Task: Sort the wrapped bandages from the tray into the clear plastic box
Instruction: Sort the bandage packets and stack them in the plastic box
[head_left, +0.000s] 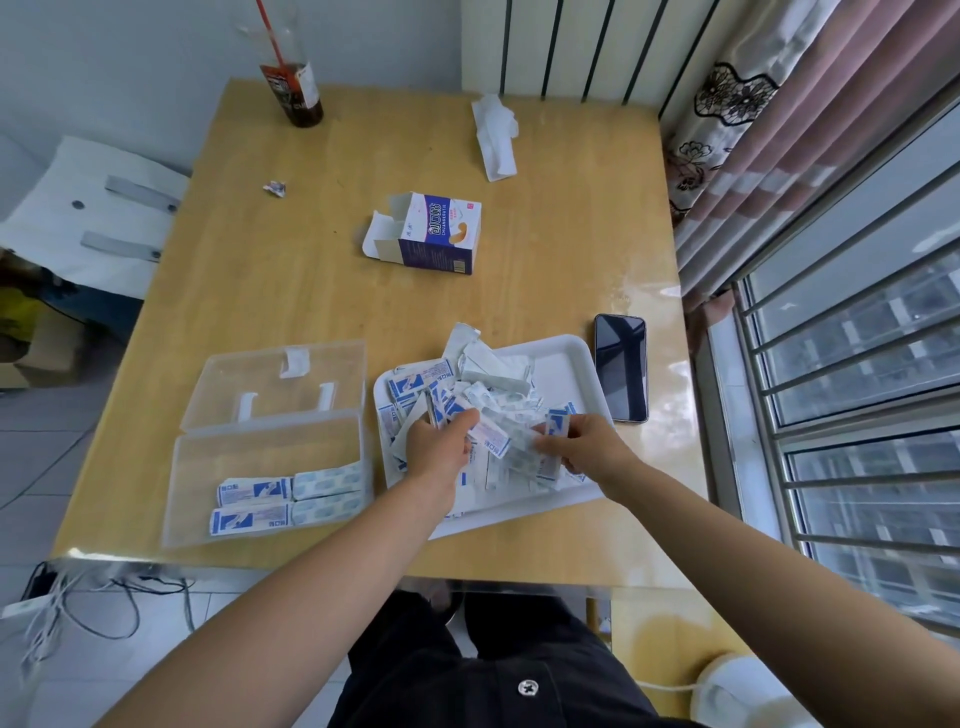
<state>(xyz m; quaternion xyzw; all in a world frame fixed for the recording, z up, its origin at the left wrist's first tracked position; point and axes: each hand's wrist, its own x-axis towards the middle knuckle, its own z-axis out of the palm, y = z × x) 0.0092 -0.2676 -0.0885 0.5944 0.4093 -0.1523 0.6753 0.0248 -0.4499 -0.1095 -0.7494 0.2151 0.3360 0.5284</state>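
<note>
While the wooden table (311, 291) spans the scene, the white tray (566, 364) at its near right holds a loose heap of wrapped bandages (498, 400), and the clear plastic box (208, 467) just left, lid open, holds four along its near side. Over the heap, the left hand (440, 444) pinches one bandage; the right hand (584, 441) pinches another.

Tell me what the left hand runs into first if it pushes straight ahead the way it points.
Most likely the heap of wrapped bandages on the white tray: the left hand points away from the person into it. Depth is hard to judge.
</note>
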